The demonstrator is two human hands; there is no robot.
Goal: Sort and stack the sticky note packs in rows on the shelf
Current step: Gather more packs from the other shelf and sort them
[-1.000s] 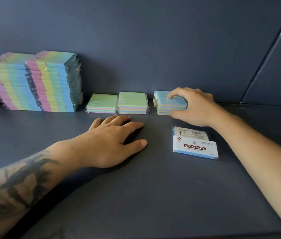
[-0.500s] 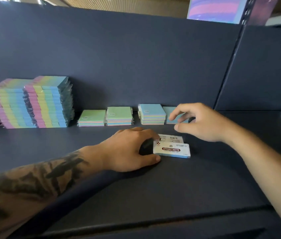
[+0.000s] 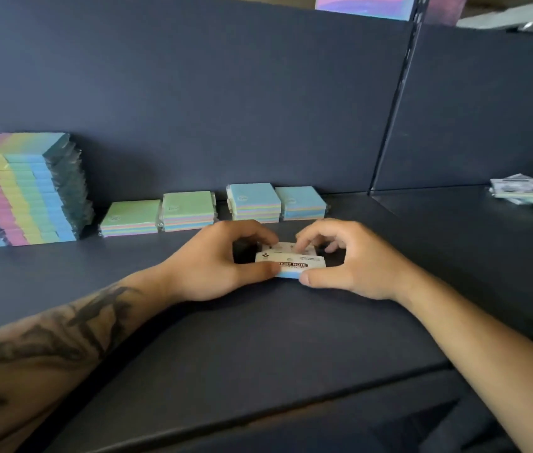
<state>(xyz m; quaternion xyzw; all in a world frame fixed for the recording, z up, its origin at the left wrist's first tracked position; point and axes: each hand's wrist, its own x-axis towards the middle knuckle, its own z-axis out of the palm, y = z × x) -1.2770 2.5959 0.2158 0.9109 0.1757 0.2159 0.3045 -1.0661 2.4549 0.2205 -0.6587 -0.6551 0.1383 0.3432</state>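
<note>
Two white-labelled sticky note packs [image 3: 291, 260] lie mid-shelf, one behind the other. My left hand [image 3: 216, 263] grips them from the left, thumb on the front edge and fingers curled over the back. My right hand [image 3: 343, 259] grips them from the right in the same way. Behind them, against the back wall, a row of low pastel stacks runs left to right: two green-topped stacks [image 3: 131, 218] [image 3: 188, 210] and two blue-topped stacks [image 3: 253, 201] [image 3: 301, 202]. Tall rainbow-striped stacks [image 3: 29, 188] stand at the far left.
The dark blue shelf [image 3: 258, 338] has a back wall and a vertical divider [image 3: 392, 103] on the right. Beyond the divider, loose wrapped packs [image 3: 520, 189] lie on the neighbouring shelf. The shelf's front edge runs below my forearms.
My right hand left the blue stacks at the back and came down onto the white-labelled packs. My left hand moved right onto the same packs. A second blue-topped stack now stands in the row.
</note>
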